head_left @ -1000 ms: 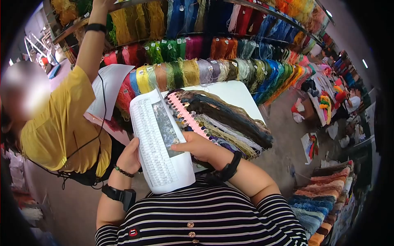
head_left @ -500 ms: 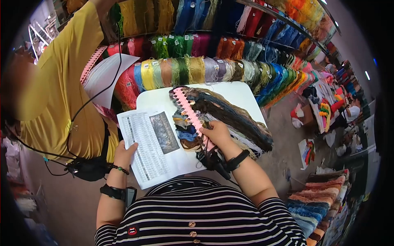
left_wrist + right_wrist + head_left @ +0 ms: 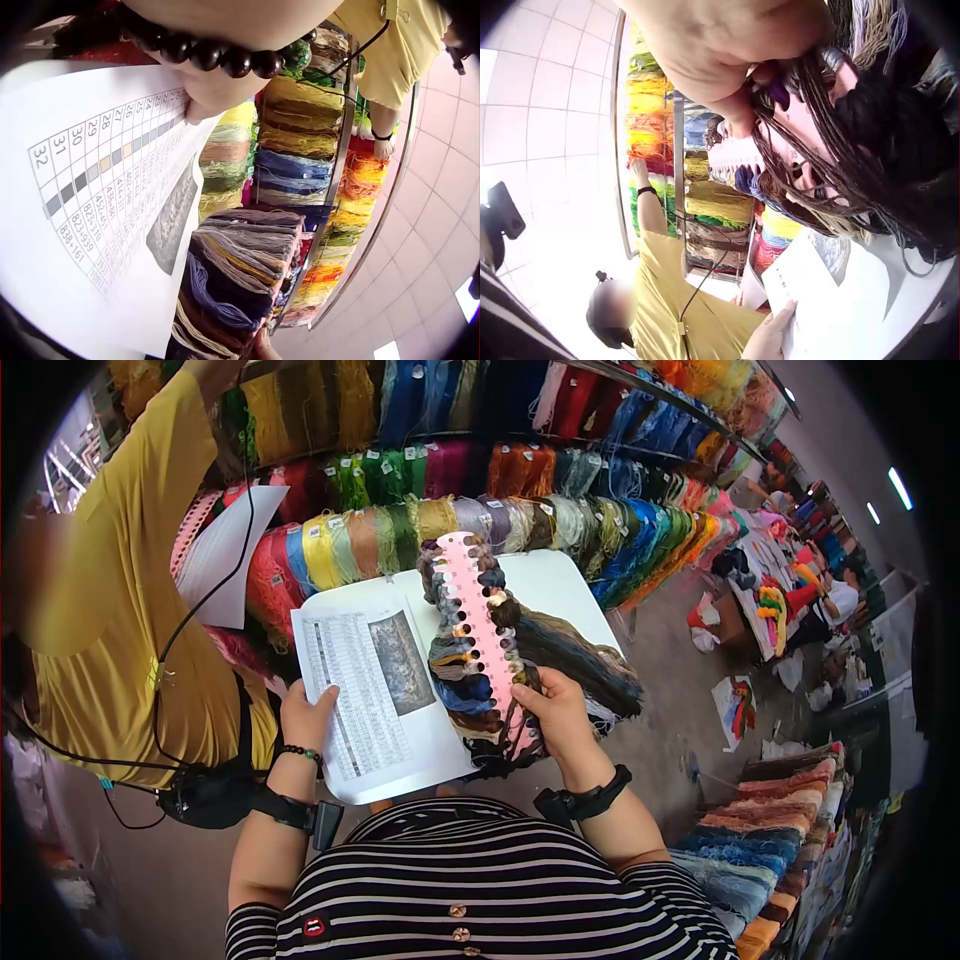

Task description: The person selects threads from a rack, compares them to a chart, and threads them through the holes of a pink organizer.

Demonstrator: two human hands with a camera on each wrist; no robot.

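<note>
Pink, hole-edged card (image 3: 485, 630) now stands more upright in the head view than a moment ago, its top swung away from the wearer, and both it and the printed sheet (image 3: 345, 695) sit a little further left. Both hands are closed on things. The left hand (image 3: 308, 718) pinches the sheet's left edge, thumb on top; the sheet, a numbered table beside a grey-blue picture, lies over the left part of a white tabletop (image 3: 565, 572). The right hand (image 3: 558, 712) grips the card near its lower end, thumb on its face. The card is just right of the sheet, above the tabletop, with small bunches of thread along its left edge and long dark strands (image 3: 575, 655) trailing right. Beyond the tabletop, rows of colourful skeins (image 3: 435, 520) hang on racks. At the left, a person in yellow (image 3: 125, 590) raises an arm towards the racks.
</note>
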